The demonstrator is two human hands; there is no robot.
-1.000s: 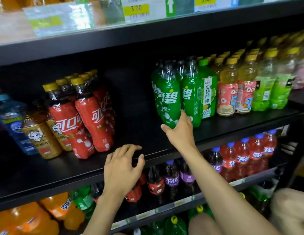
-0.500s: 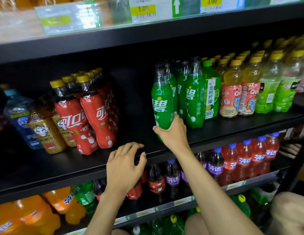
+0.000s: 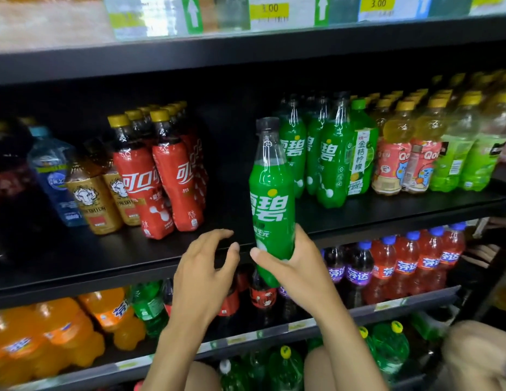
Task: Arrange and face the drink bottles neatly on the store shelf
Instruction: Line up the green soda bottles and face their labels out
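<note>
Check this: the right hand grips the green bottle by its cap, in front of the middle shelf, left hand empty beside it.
Not by its cap. The head view shows the right hand gripping the green bottle round its lower body; the cap is bare. The rest stands: in front of the middle shelf, left hand empty beside it.

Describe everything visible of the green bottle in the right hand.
The green bottle is clear plastic with a grey cap, see-through neck and green label, white characters facing the camera. Roughly upright, it is off the shelf, base before the shelf's front edge. The right hand grips its lower part; the left hand is near, not touching.
</note>
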